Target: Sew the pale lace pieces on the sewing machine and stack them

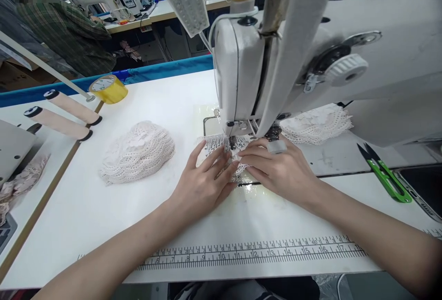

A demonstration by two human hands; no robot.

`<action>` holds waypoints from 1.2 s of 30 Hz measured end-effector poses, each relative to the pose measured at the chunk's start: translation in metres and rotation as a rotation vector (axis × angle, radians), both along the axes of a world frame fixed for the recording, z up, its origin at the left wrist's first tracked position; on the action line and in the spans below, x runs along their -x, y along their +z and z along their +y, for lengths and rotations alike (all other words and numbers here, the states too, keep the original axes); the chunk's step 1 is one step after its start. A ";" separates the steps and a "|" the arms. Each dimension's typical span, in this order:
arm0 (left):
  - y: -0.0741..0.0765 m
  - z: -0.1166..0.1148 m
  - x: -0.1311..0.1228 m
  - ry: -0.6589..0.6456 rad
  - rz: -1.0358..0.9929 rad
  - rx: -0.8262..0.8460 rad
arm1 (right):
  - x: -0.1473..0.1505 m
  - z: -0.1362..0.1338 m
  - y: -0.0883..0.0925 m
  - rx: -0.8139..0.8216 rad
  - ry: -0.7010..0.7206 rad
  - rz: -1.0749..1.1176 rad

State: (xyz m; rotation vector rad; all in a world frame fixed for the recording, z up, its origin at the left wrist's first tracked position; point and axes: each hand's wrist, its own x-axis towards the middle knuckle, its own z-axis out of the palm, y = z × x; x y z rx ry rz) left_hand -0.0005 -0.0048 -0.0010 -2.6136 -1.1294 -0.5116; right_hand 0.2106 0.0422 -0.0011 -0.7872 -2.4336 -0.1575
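Under the presser foot (232,142) of the sewing machine (238,70) lies a piece of white lace (216,141). My left hand (203,178) rests on its near left part, fingers spread and pressing down, fingertips close to the foot. From the right, my right hand (285,162) has its fingers together at the lace edge, with the thumb lower, beside the needle area. The hands partly cover the lace. A heap of white lace pieces (138,152) sits left of my left hand. More lace (317,124) lies behind my right hand, under the machine arm.
Green thread snips (388,178) lie at right beside a dark phone-like device (421,182). Two thread cones (62,123) and yellow tape (108,89) are at left. A printed ruler (241,255) runs along the front edge. A person (65,37) works at another machine behind.
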 end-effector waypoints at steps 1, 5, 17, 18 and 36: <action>-0.001 0.002 0.000 0.005 -0.003 0.004 | 0.000 0.001 0.000 0.003 -0.014 -0.015; -0.003 0.010 0.002 0.020 -0.020 0.014 | 0.001 0.007 -0.001 -0.047 -0.066 -0.045; -0.001 0.002 0.003 0.025 -0.016 -0.038 | 0.002 -0.002 0.003 -0.162 -0.039 -0.102; -0.001 0.001 0.003 0.025 -0.016 -0.037 | 0.002 -0.003 0.003 -0.161 -0.034 -0.101; -0.001 0.011 0.004 0.035 -0.064 0.018 | 0.000 0.002 -0.001 -0.114 -0.098 -0.157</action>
